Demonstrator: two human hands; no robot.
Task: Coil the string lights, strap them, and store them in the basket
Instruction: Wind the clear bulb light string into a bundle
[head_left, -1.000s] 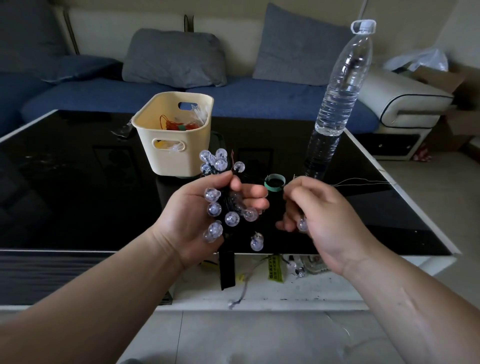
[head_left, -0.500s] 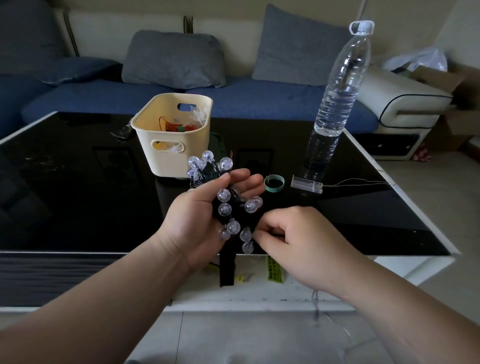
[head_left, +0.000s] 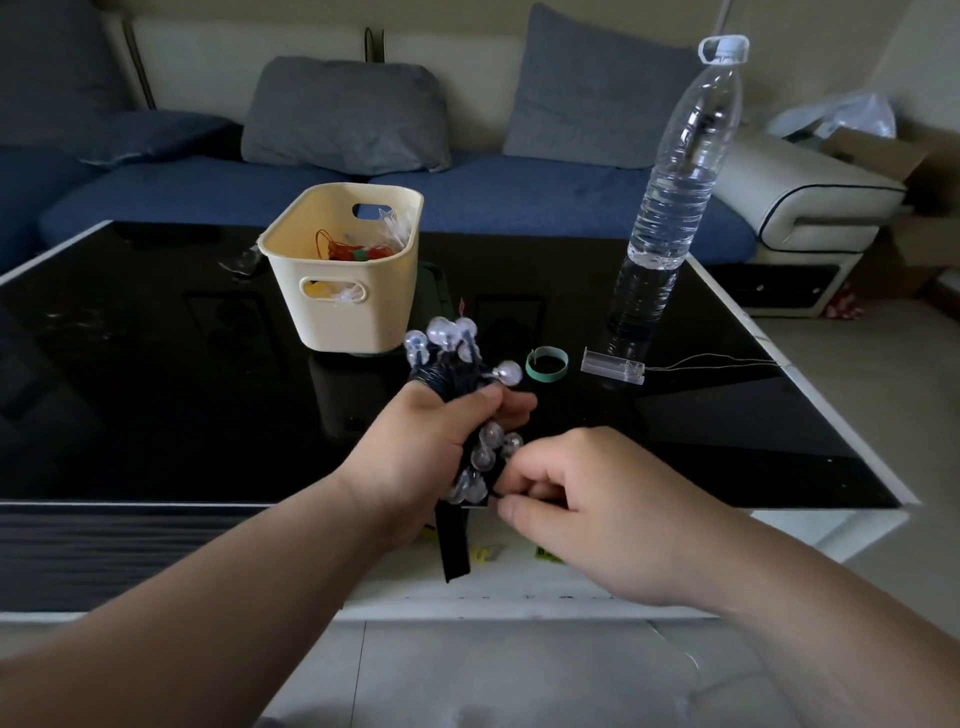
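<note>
The left hand (head_left: 431, 447), at the centre of the frame, was clamped round the string lights (head_left: 452, 364), a bunched coil with bulbs sticking out above and below the fist. A black strap (head_left: 452, 540) hung loose from under that hand, not wrapped round anything. Just right of it, the right hand (head_left: 597, 499) had thumb and forefinger pinched together at the coil's lower end, probably on the wire, though the strap's top edge sat so close that it was hard to tell.

Most of the coiling looked done, but not all: the clear battery box (head_left: 613, 366) lay on the black table (head_left: 156, 364) right of centre, its thin lead trailing off toward the right edge. Strapping had not begun. The cream basket (head_left: 353, 322) stood above centre, well apart from the hands, with other items already inside; this bundle had yet to go in.
</note>
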